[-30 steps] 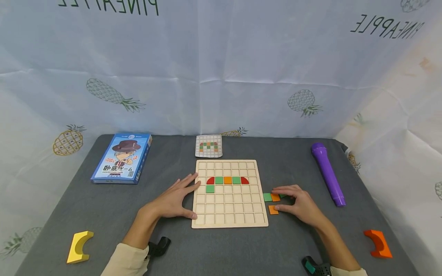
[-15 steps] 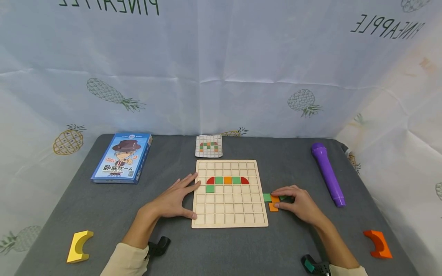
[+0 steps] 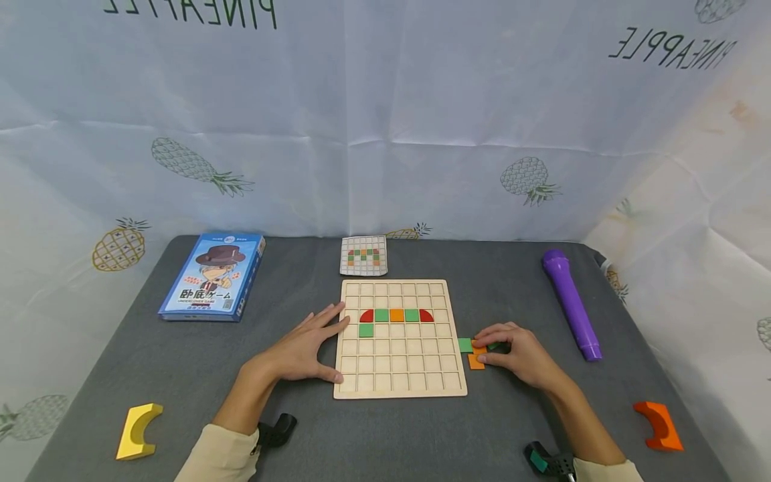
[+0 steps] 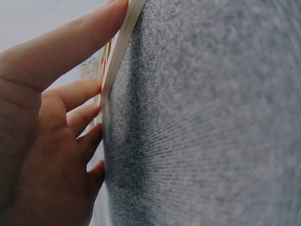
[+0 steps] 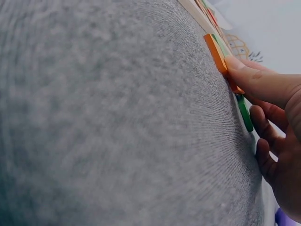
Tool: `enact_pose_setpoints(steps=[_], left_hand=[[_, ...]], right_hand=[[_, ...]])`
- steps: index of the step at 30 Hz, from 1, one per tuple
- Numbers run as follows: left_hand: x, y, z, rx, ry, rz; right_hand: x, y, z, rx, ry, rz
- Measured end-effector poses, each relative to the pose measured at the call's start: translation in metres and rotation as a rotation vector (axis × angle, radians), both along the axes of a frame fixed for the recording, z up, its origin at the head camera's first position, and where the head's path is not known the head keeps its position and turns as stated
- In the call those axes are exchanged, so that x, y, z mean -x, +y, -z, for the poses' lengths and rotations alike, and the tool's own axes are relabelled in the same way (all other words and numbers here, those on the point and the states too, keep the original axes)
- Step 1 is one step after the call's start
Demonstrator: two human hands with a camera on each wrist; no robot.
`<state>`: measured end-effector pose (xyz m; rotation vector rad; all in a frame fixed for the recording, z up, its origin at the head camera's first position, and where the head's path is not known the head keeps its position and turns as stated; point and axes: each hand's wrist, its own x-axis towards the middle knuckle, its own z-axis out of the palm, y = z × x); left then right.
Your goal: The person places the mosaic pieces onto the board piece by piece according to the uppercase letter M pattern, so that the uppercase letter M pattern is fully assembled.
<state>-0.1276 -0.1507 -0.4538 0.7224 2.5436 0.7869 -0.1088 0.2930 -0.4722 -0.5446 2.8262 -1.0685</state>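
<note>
In the head view, a wooden grid board (image 3: 400, 368) lies flat on the grey table. Set in its cells are a green tile (image 3: 366, 330) and, above it, a row of green and orange tiles with a red rounded piece at each end. My left hand (image 3: 301, 351) rests along the board's left edge, fingers spread, thumb near the lower corner. Just right of the board, my right hand (image 3: 521, 355) touches loose tiles. Its thumb is on the near orange tile (image 5: 215, 52) and its fingers are over another orange tile (image 3: 478, 349). A green tile (image 3: 465, 345) lies beside them; another is partly hidden.
Behind the board lies a small pattern card (image 3: 364, 256). A blue game box (image 3: 213, 274) stands at the back left and a purple microphone-shaped object (image 3: 572, 304) at the right. A yellow arch block (image 3: 137, 432) and an orange arch block (image 3: 661, 426) sit near the front sides.
My right thumb has slid the near orange tile a little away from me, up against the other orange tile. The left hand and board have stayed in place.
</note>
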Motion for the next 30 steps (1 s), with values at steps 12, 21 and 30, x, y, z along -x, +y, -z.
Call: enact_pose_setpoints(steps=[12,21,30], left_hand=[[-0.0005,-0.0001,0.0001,-0.008,-0.014,-0.008],[-0.0003,0.0013,-0.0018,-0.015,-0.016,-0.008],[-0.0008,0.0007,-0.002,-0.011,-0.018,-0.006]], right_hand=[[0.002,-0.0012,-0.0008,0.015,0.018,-0.04],[0.0011,-0.0024,-0.0032,0.05,-0.002,-0.051],[0.0063,-0.0023,-0.0089,0.074,0.026,-0.08]])
